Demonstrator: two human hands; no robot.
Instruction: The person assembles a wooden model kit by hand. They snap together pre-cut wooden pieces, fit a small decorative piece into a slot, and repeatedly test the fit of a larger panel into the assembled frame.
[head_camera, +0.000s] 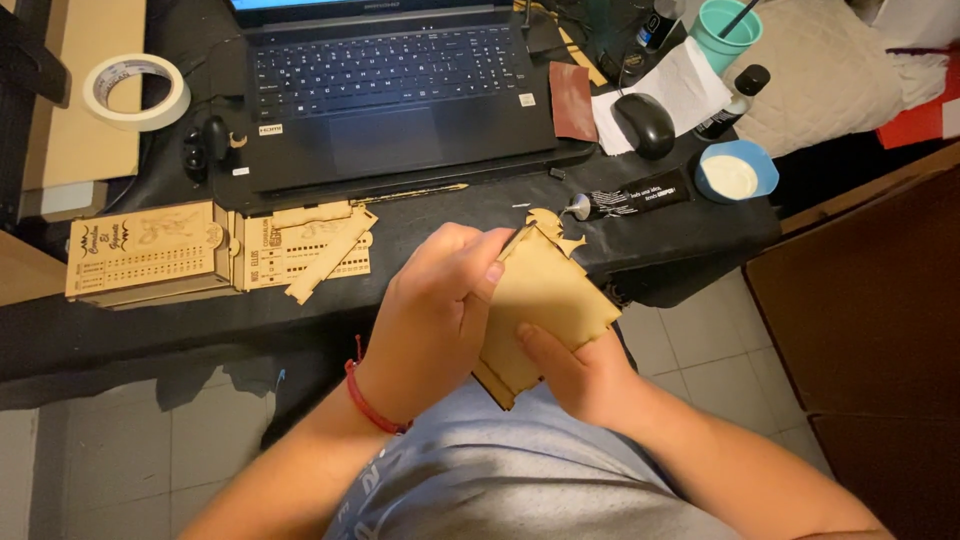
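Here both hands (440, 310) (585, 375) clasp a laser-cut wooden panel (545, 300) above the lap

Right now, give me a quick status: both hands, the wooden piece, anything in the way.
Left hand gripping wooden panel at its top edge. Right hand supporting it from below. Nothing in the way; glue tube lies apart on desk.

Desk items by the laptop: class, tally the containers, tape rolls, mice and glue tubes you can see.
Cups and bowls: 2, teal cup and blue bowl
Tape rolls: 1
Mice: 1
Glue tubes: 1
Total: 5
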